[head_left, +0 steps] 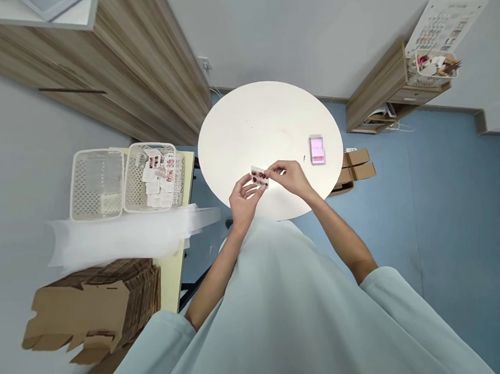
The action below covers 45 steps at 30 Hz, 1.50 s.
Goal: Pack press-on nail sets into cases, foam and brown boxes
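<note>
Over the near part of the round white table point(266, 104), a small white card with several dark red oval pieces on it point(258, 178) is held up. My left hand point(243, 204) grips the card from its lower side, thumb at the lower right corner and fingers at its left edge. With thumb and forefinger closed, my right hand point(290, 176) pinches at the card's upper right edge. Whether those fingertips hold the card itself or one of its red pieces is too small to tell. A phone-like thing with a blurred pink screen point(316, 150) lies to the right.
On the side table at left stand a white basket of similar cards point(153, 201) and another white basket point(95, 157). Nearer are white translucent sheets point(121, 237) and stacked flat cardboard boxes point(83, 310). Small brown boxes point(356, 164) sit right of the round table; a wooden cabinet point(379, 80) stands behind.
</note>
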Tool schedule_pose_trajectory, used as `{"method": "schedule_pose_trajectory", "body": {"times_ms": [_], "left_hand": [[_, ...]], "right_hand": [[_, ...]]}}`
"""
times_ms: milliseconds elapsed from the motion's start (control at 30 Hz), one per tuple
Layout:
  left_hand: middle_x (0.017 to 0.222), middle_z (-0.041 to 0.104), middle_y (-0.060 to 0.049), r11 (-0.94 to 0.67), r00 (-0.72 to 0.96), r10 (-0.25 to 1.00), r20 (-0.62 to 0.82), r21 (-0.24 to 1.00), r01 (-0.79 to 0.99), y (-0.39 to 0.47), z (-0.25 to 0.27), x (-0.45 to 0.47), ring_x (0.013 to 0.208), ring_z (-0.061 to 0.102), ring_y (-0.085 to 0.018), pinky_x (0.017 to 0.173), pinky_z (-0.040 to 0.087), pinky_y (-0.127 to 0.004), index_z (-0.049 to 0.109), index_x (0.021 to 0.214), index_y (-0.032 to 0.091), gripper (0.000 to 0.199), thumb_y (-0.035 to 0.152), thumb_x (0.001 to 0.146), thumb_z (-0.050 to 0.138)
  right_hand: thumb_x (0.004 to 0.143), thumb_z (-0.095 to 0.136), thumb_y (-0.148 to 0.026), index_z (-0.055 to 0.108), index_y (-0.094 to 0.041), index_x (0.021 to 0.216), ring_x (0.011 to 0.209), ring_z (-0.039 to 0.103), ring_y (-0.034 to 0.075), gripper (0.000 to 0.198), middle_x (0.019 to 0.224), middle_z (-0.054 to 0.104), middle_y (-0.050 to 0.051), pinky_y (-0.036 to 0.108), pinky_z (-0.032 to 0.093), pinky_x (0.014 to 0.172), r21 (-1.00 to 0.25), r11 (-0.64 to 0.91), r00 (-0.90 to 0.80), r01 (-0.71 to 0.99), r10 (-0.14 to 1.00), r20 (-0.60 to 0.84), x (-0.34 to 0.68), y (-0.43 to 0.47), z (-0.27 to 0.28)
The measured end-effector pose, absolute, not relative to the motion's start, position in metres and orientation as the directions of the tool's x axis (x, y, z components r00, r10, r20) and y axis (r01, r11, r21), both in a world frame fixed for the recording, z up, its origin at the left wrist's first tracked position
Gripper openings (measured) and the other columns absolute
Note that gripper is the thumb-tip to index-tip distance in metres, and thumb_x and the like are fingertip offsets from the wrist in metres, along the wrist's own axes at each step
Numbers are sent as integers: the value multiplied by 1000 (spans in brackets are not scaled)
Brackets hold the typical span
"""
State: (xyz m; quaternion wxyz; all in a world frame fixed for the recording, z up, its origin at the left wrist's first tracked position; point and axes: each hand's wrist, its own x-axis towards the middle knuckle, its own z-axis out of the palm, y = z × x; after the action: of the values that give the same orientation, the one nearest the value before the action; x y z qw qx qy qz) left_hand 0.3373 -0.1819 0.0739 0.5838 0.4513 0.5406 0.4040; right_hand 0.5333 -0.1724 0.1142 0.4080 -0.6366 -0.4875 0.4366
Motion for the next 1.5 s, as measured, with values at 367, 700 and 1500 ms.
{"method": "schedule_pose_trajectory", "body": {"times_ms": [367, 700, 1500], "left_hand": [[105, 83, -7, 462, 199, 880, -431, 873, -156, -156, 70, 312, 100, 82, -23, 101, 66, -41, 77, 122, 23, 61, 59, 78, 97], [152, 74, -16, 636, 646, 656, -390, 747, -194, -152, 107, 282, 148, 67, -41, 120, 59, -54, 78, 132, 24, 70, 79, 90, 77], [109, 83, -11, 306, 128, 950, -283, 925, -224, -136, 96, 237, 92, 81, -21, 87, 64, -34, 80, 120, 18, 55, 52, 80, 99]], "right_hand": [[86, 83, -69, 79, -20, 85, 90, 71, 23, 49, 91, 81, 6, 37, 56, 87, -974, -177, 83, 142, 983, -167, 547, -164, 127], [84, 84, -79, 79, -21, 88, 95, 71, 23, 58, 94, 80, 6, 35, 56, 86, -984, -155, -59, 90, 985, -160, 513, -150, 143], [88, 81, -62, 73, -20, 81, 85, 65, 20, 43, 87, 76, 5, 36, 53, 82, -955, -156, 142, 251, 982, -123, 458, -145, 147]]}}
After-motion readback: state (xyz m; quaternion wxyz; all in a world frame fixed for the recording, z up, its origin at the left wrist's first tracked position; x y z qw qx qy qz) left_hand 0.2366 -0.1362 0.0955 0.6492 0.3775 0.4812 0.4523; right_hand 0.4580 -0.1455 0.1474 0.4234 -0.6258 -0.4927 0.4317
